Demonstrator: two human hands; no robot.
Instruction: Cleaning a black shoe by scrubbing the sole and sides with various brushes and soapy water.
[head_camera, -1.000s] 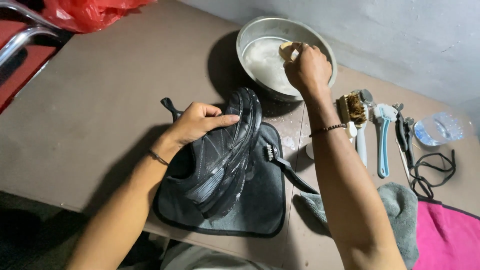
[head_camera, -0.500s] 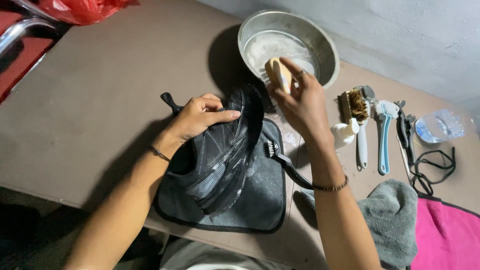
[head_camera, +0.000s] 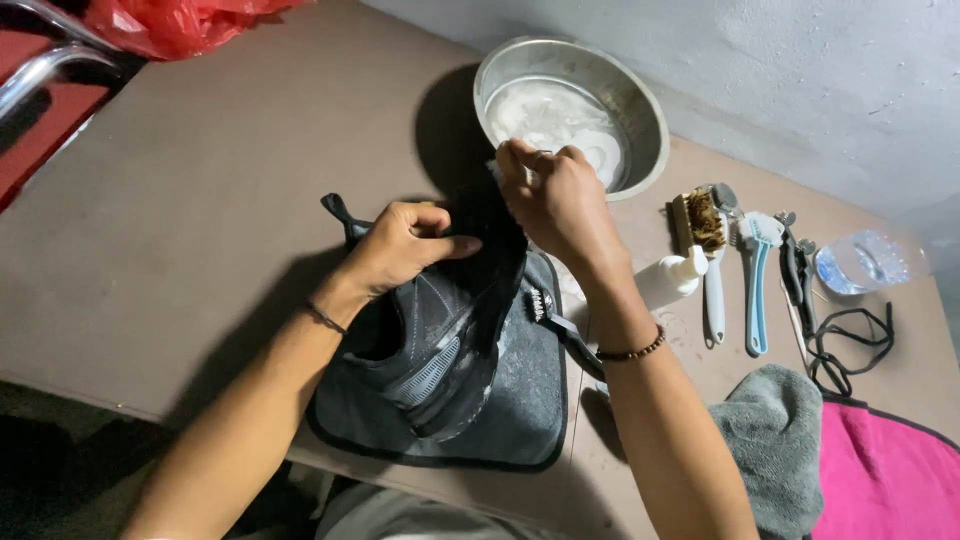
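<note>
Over the shoe (head_camera: 440, 330), right hand (head_camera: 560, 200) has left the bowl (head_camera: 640, 110).

Brown table (head_camera: 180, 230), grey wall (head_camera: 800, 70), dim light

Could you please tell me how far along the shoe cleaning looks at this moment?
Set up: the black sneaker lies on a dark mat, with foamy water in the metal bowl. In hand: the left hand steadies it, the right hand works at its sole. The grey towel lies unused.
</note>
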